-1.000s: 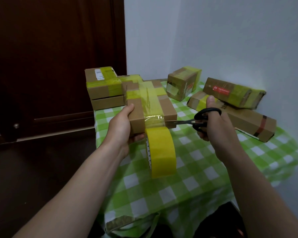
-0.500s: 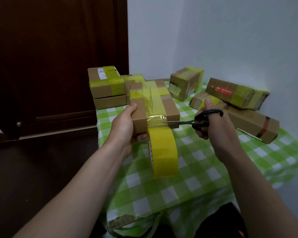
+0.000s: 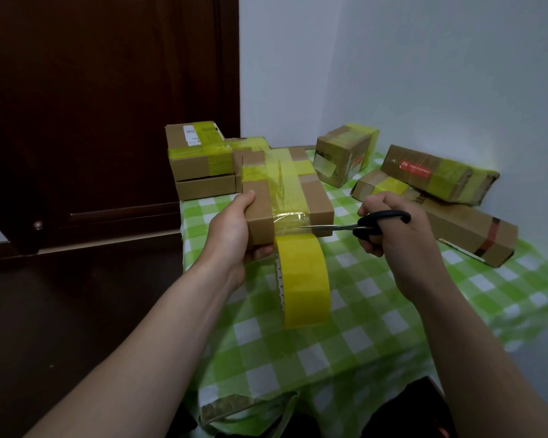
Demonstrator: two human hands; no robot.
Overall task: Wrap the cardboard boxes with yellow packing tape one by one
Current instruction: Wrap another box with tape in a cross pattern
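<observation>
Your hands meet over the counter, which is covered with a green checked cloth. The left hand grips the near left corner of the cardboard box, thumb on top and fingers underneath. The right hand is curled through the handles of the black scissors.

Other taped boxes lie behind: a stack of two at the far left, a small one in the middle, and a pile of three against the wall.

The held box is raised off the cloth and already carries crossed yellow bands. The yellow tape roll hangs from its near face by a short clear strip.

Compared with half a second ago, the scissor blades have pushed further left, so the tip now lies about midway across that strip. The cut appears begun, not finished. Once the strip is severed the roll will likely drop, and this box needs only its loose end pressed flat.
</observation>
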